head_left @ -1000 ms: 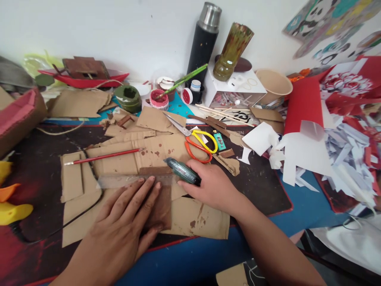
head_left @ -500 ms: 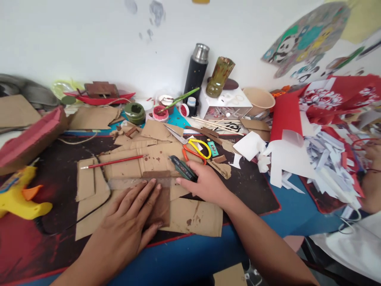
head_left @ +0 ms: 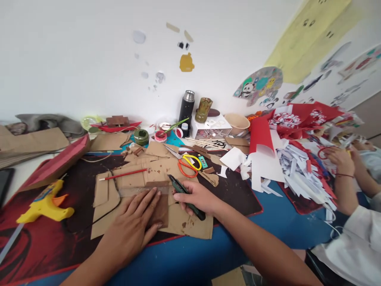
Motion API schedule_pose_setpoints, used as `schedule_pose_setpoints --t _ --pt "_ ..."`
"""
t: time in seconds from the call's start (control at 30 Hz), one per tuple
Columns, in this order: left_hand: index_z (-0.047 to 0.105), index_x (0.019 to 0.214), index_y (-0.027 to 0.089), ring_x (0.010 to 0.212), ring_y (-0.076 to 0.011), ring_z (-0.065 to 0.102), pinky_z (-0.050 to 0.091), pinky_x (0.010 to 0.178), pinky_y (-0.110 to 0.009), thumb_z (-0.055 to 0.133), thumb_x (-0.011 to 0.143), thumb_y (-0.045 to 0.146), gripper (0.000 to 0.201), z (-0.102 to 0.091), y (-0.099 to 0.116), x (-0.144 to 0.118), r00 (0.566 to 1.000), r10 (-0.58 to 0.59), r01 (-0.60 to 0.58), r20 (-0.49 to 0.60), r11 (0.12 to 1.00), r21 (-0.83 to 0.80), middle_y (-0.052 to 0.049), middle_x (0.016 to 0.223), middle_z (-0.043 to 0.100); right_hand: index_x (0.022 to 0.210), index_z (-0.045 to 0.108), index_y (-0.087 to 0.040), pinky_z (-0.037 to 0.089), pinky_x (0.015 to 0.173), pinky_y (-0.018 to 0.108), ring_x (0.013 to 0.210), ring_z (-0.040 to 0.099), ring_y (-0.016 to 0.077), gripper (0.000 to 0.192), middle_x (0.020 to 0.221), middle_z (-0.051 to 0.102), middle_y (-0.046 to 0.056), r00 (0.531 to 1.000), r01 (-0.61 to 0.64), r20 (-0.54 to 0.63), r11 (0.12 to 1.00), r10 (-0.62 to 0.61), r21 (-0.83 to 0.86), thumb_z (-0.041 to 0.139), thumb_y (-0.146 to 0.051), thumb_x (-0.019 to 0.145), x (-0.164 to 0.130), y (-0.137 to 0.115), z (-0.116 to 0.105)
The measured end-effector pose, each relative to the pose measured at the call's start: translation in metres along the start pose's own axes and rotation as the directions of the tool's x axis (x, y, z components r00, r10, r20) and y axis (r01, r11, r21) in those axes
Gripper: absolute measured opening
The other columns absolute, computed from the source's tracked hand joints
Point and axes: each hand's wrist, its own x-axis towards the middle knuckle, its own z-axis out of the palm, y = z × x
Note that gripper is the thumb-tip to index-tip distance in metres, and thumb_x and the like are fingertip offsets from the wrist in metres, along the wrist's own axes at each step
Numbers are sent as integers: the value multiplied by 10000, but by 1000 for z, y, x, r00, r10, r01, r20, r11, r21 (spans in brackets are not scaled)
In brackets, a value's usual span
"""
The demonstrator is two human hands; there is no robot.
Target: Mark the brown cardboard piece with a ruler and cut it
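1. The left hand (head_left: 135, 222) lies flat, palm down, fingers spread and straight, pressing a clear ruler (head_left: 139, 191) and a dark brown cardboard piece (head_left: 162, 208) onto the cardboard below
2. The ruler runs crosswise under the fingertips, near the top edge of the brown piece
3. The right hand (head_left: 196, 197) is curled tight around a dark green utility knife (head_left: 185, 195), with the tip pointing up and left towards the ruler's right end and the butt sticking out below the fist
4. Both hands rest on a heap of tan cardboard sheets (head_left: 190, 222) spotted with brown paint, spread on a dark mat (head_left: 238, 194) on the blue table (head_left: 285, 222)
5. A red paintbrush (head_left: 123, 174) lies on the cardboard just beyond the ruler
6. Scissors with yellow and orange handles (head_left: 189, 163) lie just past the right hand
7. A yellow glue gun (head_left: 44, 204) sits well to the left on the mat, its black cord looping towards the cardboard
8. At the back by the wall stand a black flask (head_left: 186, 108), a brown-green vase (head_left: 204, 110), small paint pots (head_left: 160, 136) and a beige bowl (head_left: 237, 123)
9. To the right there is a pile of red and white paper cuttings (head_left: 297, 167)
10. Another person's hand (head_left: 339, 161) works at that pile, with a white sleeve (head_left: 354, 246) lower down; I cannot tell what those fingers hold
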Motion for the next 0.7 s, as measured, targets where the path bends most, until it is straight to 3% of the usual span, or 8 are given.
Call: schedule_pose_setpoints --t 0.2,0.33,0.7 --pt "601 1665 191 1467 -341 633 408 1260 -516 523 1108 506 644 4 -1 1 1000 1 -1 -6 1000 -1 -161 1626 694 1216 672 -191 463 481 217 516 644 110 646 760 733 -34 999 -5 53 992 -2 123 916 -662 848 -19 -14 -5" --pt "639 1624 149 1450 -346 650 412 1254 -521 527 1110 500 633 3 -1 2 1000 16 -16 -17 1000 18 -179 1614 701 1308 629 -203 492 469 224 559 737 156 642 858 810 24 994 -38 102 995 29 90 868 -646 909 -28 -21 -9" --pt "645 1629 178 1459 -344 637 393 1258 -507 441 1136 546 648 15 -2 -1 999 13 -11 -53 999 41 -164 1633 690 1104 614 -221 514 459 244 470 662 138 606 771 805 -4 1000 -29 11 999 29 37 887 -691 836 -11 -8 -3"
